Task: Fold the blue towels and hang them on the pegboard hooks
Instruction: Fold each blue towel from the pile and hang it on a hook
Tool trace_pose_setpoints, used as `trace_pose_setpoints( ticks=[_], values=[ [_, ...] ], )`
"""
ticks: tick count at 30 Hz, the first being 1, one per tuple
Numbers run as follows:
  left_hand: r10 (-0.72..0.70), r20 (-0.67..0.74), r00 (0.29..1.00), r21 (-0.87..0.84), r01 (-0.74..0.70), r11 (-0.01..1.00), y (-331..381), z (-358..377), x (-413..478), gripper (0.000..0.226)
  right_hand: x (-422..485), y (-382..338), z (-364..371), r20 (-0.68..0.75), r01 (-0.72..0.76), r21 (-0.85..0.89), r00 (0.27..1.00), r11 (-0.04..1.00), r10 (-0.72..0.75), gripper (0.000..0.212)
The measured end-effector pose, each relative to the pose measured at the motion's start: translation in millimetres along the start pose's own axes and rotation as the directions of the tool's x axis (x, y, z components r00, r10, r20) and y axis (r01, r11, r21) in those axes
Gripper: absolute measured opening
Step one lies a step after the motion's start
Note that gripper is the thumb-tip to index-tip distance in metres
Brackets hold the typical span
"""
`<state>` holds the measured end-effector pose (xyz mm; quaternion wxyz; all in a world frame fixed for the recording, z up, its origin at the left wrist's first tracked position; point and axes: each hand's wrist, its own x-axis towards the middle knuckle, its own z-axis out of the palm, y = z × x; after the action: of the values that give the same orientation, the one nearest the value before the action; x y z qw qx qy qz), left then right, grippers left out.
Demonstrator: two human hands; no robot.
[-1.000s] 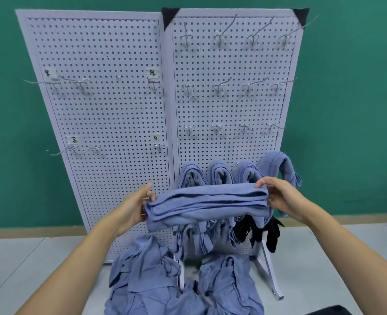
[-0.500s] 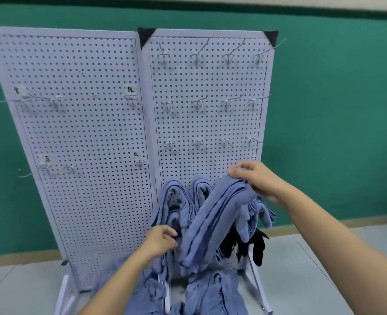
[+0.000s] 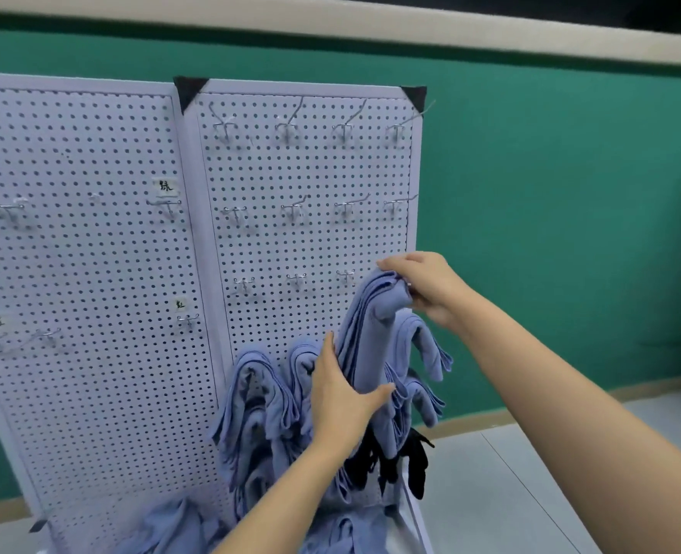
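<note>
The folded towel [image 3: 364, 345], level before, is rising to the pegboard [image 3: 310, 173], right hand [image 3: 422, 285] pinching its top, left hand [image 3: 342, 393] clasping its middle.

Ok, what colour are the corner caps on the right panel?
Black. Both corner caps show best in the head view, against the white board.

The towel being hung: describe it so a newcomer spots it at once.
On the right panel of the white pegboard, look low, where blue towels hang. The folded blue towel rises tallest among them. It alone is pinched at its top by the right hand and held mid-length by the left hand.
</note>
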<state>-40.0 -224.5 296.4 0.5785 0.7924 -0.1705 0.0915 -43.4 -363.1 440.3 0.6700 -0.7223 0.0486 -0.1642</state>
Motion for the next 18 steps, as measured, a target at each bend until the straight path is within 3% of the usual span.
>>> trace_pose_setpoints(
  ticks=[3, 7, 8, 10, 12, 14, 16, 18],
  values=[
    [0.069, -0.104, 0.992, 0.054, -0.063, 0.997, -0.2, 8.7, 13.3, 0.070, 9.4, 10.4, -33.8, -0.095, -0.041, 0.184, 0.994, 0.982, 0.059, 0.008],
    [0.122, -0.107, 0.987, 0.095, -0.112, 0.989, 10.2, 12.4, 34.4, 0.028, 19.2, 48.5, -87.7, -0.117, -0.171, 0.280, 0.970, 0.945, 0.211, 0.011],
    [0.122, -0.103, 0.987, 0.116, -0.110, 0.987, 14.8, 13.6, 40.5, 0.025, 19.2, 58.9, -98.4, -0.113, -0.202, 0.241, 0.966, 0.949, 0.234, 0.009],
    [0.125, -0.095, 0.988, 0.188, -0.105, 0.977, 26.9, 18.8, 53.1, 0.026, 18.8, 74.6, -114.1, -0.159, -0.204, -0.048, 0.968, 0.978, 0.194, 0.011],
    [0.143, -0.082, 0.986, 0.233, -0.121, 0.965, 42.6, 25.8, 65.5, 0.023, 19.2, 78.5, -117.9, -0.151, -0.088, -0.374, 0.988, 0.923, 0.033, 0.020],
    [0.165, -0.054, 0.985, 0.255, -0.146, 0.956, 58.8, 34.3, 78.3, 0.021, 21.3, 72.1, -111.2, -0.001, 0.079, -0.444, 0.996, 0.892, -0.088, 0.034],
    [0.165, -0.035, 0.986, 0.287, -0.148, 0.946, 73.4, 43.5, 90.4, 0.019, 26.5, 67.0, -97.6, 0.167, 0.179, -0.481, 0.980, 0.858, -0.111, 0.050],
    [0.150, -0.036, 0.988, 0.310, -0.132, 0.942, 85.2, 50.8, 101.0, 0.016, 37.1, 68.7, -88.9, 0.218, 0.268, -0.617, 0.962, 0.740, -0.166, 0.062]
  ],
)
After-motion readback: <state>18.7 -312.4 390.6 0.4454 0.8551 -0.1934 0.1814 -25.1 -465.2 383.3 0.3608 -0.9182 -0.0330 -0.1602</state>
